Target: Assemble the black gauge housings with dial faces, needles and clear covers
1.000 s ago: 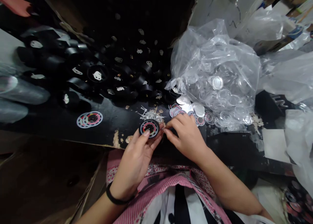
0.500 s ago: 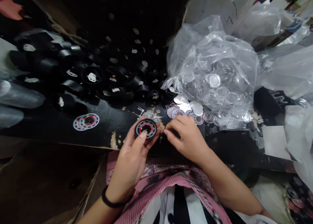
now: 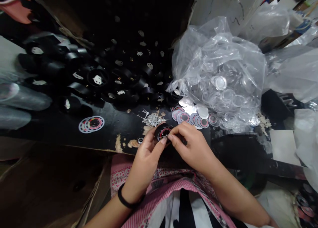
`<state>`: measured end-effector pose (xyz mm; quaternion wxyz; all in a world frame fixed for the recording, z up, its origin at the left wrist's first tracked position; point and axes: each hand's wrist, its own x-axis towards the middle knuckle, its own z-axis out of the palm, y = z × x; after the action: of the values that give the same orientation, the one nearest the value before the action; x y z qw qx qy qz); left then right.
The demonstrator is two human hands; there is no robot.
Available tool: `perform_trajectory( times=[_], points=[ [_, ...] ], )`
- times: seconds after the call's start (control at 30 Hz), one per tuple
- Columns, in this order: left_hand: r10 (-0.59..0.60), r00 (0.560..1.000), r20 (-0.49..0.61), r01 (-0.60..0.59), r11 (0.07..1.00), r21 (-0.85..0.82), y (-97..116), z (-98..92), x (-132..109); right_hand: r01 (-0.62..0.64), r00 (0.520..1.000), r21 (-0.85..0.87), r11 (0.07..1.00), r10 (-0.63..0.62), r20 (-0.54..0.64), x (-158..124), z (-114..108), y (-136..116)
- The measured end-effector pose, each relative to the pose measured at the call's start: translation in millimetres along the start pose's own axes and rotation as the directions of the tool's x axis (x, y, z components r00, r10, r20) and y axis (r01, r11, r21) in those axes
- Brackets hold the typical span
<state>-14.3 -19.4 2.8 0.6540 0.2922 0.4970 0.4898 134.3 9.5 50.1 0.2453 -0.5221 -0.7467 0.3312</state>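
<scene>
My left hand [image 3: 146, 161] grips a small round black housing with a red, white and black printed dial [image 3: 163, 132] in it, held just above the near edge of the black table [image 3: 109, 135]. My right hand [image 3: 192, 148] meets it from the right, its fingertips pinched on something too small to name, right at the dial face. A little heap of thin pale needles [image 3: 151, 118] lies on the table just beyond my hands.
Several black round housings [image 3: 99, 77] are piled at the back left. Loose printed dials [image 3: 91, 123] lie at left, more dials [image 3: 191, 117] beside a clear plastic bag of transparent round covers [image 3: 223, 85] at right. More plastic bags fill the far right.
My left hand has carried the dial housing to the right and tilted it toward my right hand. The right fingertips now sit on the dial face instead of beside it.
</scene>
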Motion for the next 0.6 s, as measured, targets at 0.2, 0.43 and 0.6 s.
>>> perform_trajectory(
  times=[0.2,0.43,0.6],
  points=[
    [0.012,0.999,-0.044,-0.011,1.0,0.021,7.7,2.0,-5.5,0.004,0.999,0.045,0.999,-0.003,-0.034,-3.9,0.9,-2.5],
    [0.142,0.983,-0.12,-0.124,0.982,0.142,19.5,7.5,-12.1,-0.029,0.999,0.091,0.995,0.032,-0.033,-10.8,1.6,-11.2],
    [0.169,0.973,-0.156,-0.118,0.948,0.295,17.2,-0.3,-17.8,-0.087,0.996,0.114,0.99,0.089,-0.017,-11.1,12.2,-13.5]
  ],
)
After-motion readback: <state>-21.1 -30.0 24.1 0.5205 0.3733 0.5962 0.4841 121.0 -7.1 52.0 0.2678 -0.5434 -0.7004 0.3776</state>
